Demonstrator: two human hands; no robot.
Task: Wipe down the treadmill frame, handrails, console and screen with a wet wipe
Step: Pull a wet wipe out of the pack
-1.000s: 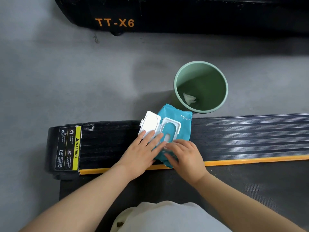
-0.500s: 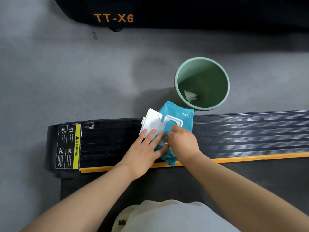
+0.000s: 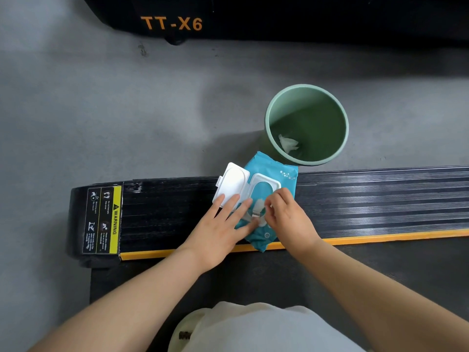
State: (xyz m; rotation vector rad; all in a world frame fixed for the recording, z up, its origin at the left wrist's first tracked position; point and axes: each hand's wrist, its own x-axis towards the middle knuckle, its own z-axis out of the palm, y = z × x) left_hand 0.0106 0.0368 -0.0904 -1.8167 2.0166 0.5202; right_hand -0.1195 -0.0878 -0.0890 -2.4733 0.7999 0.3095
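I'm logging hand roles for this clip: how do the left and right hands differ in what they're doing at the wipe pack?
The left hand lies flat with straight fingers, pressing on the teal wipe pack and the edge of its open white lid. The right hand has curled fingers, pinching a white wipe at the pack's opening. The left steadies; the right pulls. Both work over the same pack on the treadmill's side rail.

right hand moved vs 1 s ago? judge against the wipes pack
Yes. The right hand has gone from the near end of the wipes pack up to its opening, toward the green bin, and now pinches a wipe there.
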